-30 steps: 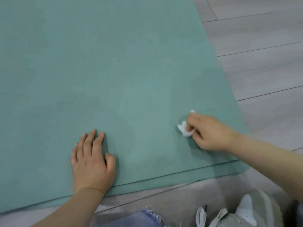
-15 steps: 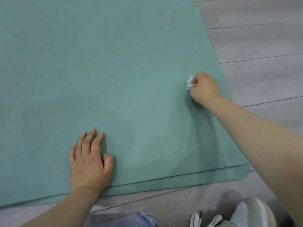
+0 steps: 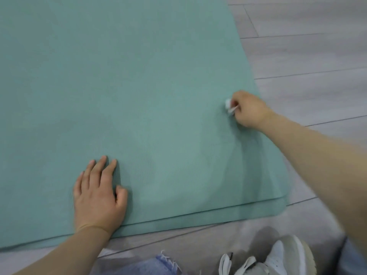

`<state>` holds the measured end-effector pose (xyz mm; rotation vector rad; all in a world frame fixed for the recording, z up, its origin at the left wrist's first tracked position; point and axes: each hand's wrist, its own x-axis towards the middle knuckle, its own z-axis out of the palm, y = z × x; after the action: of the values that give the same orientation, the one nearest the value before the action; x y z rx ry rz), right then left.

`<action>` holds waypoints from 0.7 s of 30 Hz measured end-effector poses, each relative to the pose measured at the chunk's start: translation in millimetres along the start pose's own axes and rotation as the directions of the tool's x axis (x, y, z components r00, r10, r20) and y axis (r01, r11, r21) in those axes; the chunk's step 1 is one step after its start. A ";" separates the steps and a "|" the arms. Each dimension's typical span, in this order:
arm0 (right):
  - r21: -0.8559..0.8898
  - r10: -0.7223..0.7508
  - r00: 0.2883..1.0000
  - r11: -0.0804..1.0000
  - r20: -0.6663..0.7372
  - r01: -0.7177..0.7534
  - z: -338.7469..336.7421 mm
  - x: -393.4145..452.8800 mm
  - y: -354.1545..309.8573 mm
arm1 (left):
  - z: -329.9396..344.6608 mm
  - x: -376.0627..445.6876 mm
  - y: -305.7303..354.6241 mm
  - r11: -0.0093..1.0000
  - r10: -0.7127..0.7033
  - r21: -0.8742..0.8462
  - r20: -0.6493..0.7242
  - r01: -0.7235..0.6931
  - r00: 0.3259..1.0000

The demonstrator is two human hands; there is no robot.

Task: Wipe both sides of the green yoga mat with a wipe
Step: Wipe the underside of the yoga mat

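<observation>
The green yoga mat (image 3: 139,86) lies flat on the floor and fills most of the view, its near end doubled into two layers. My left hand (image 3: 98,193) rests flat on the mat near its front edge, fingers spread. My right hand (image 3: 247,109) is by the mat's right edge, fingers curled round a small crumpled white wipe (image 3: 229,105) that it presses onto the mat surface.
Grey wood-plank floor (image 3: 307,56) runs along the right and in front of the mat. A white sneaker (image 3: 278,259) and a frayed denim hem (image 3: 155,264) sit at the bottom edge, close to the mat's near corner.
My right hand slid the wipe away from me along the mat's right side, then stayed about there. My left hand kept its place.
</observation>
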<state>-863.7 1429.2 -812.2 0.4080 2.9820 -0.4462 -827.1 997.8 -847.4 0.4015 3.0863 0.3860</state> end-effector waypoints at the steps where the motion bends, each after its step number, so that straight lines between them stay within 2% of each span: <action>1: 0.097 0.210 0.970 0.975 -0.123 -0.199 3.3 6.5 3.0 | 0.0 0.3 0.9 1.000 0.001 0.003 0.000 -0.001 1.000; 2: 0.180 0.335 0.925 0.936 -0.178 -0.304 7.9 2.5 -0.4 | -0.1 0.9 1.4 1.000 0.001 0.008 0.001 -0.001 1.000; 3: 0.189 0.359 0.914 0.927 -0.188 -0.325 14.5 -12.7 -6.7 | -0.4 1.1 1.6 1.000 0.000 0.014 0.007 -0.001 1.000; 7: 0.070 0.100 0.994 0.992 0.047 -0.103 36.7 -139.1 -33.8 | -0.5 0.9 0.9 1.000 -0.006 0.002 0.013 0.006 1.000; 9: 0.012 0.014 0.988 1.000 0.152 -0.016 39.2 -204.2 -40.5 | 0.4 0.4 0.6 1.000 -0.006 0.003 0.014 0.006 1.000; 11: -0.002 0.005 0.976 1.000 0.219 -0.005 39.9 -231.5 -40.5 | 0.7 0.7 0.2 1.000 -0.006 -0.003 0.004 0.006 1.000; 13: 0.030 -0.014 0.975 1.000 0.220 0.008 36.1 -207.3 -39.8 | 0.8 0.7 1.1 1.000 -0.007 -0.003 -0.009 0.007 1.000; 15: 0.042 -0.018 0.994 0.999 0.112 0.013 34.7 -146.2 -33.4 | 0.4 0.9 2.1 1.000 -0.005 -0.009 -0.011 0.005 1.000; 17: 0.046 0.127 0.991 0.991 -0.053 -0.124 27.2 -69.3 -18.3 | -0.1 1.0 2.1 1.000 -0.004 -0.004 -0.005 0.004 1.000; 18: 0.098 0.229 0.966 0.971 -0.120 -0.218 22.0 -38.0 -10.5 | -0.3 0.3 1.5 1.000 -0.005 -0.001 -0.003 0.005 1.000; 20: 0.199 0.394 0.902 0.912 -0.176 -0.359 16.5 -2.8 -2.5 | 0.2 -0.7 2.0 1.000 -0.005 -0.002 0.000 0.005 1.000; 21: 0.198 0.408 0.896 0.906 -0.175 -0.374 17.9 -1.5 -2.1 | 0.4 -0.7 2.6 1.000 -0.003 -0.004 0.000 0.003 1.000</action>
<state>-861.8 1421.6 -828.4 1.1160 2.9503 -0.6315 -825.8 1000.1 -847.2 0.3962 3.0851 0.3925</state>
